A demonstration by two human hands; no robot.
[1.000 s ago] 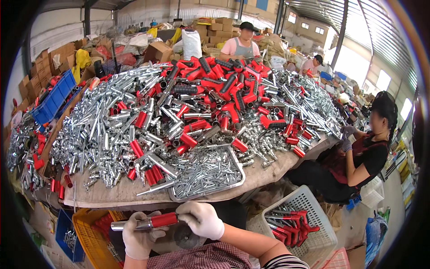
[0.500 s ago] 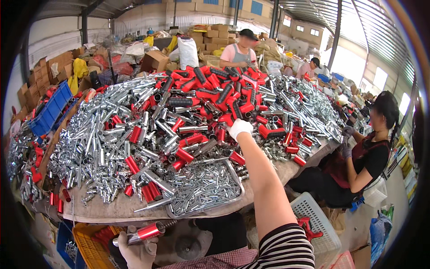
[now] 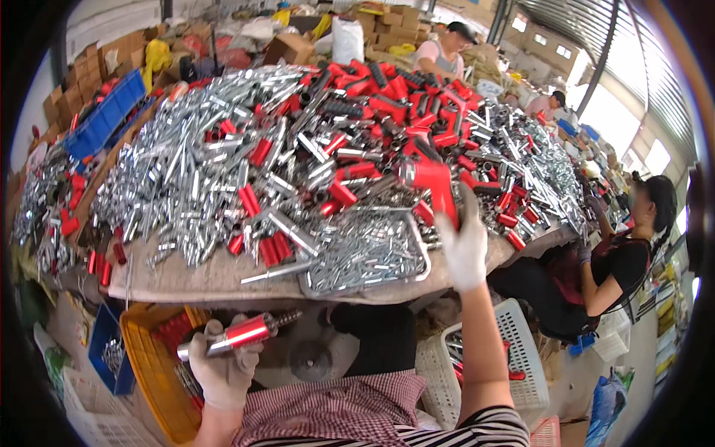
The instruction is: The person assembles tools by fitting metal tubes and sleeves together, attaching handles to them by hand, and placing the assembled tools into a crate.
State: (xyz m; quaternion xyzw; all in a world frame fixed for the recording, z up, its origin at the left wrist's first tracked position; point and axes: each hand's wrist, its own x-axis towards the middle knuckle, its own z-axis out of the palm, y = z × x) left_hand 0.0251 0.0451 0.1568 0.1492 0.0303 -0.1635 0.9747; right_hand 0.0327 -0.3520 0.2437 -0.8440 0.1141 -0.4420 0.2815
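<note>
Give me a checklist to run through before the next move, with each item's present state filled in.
1. Left hand grips the red-and-silver tube: ok.
2. Spring sticks out of the tube's red end: ok.
3. Spring seated properly inside: cannot tell, its inner end is hidden.
4. Right hand holds the red handle-shaped part: ok.
5. Tube and handle-shaped part brought together: not ok, they are well apart, one in each hand.
6. Tray of small metal pieces sits upright on the table: ok.

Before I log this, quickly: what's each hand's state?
Left hand: closed, holding a tube.
Right hand: holding a red handle.
</note>
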